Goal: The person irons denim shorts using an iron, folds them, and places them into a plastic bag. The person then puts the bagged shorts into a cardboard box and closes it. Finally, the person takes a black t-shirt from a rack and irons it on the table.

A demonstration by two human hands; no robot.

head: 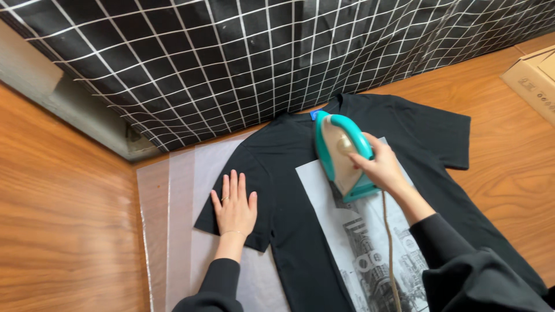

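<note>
Black t-shirt (300, 231), wooden floor (63, 219), checked black cloth (231, 63) behind

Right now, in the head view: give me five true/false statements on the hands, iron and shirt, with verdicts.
1. The right hand grips a teal and cream clothes iron. True.
2. The left hand holds the iron's cord. False: it lies flat, fingers spread, on a sleeve of the black short-sleeved T-shirt.
3. The iron sits on the shirt's upper chest, at the top edge of the grey photo print. True.
4. The shirt lies on bare wood. False: translucent plastic sheets lie under its sleeve side.
5. A cardboard box sits at the right edge. True.
</note>
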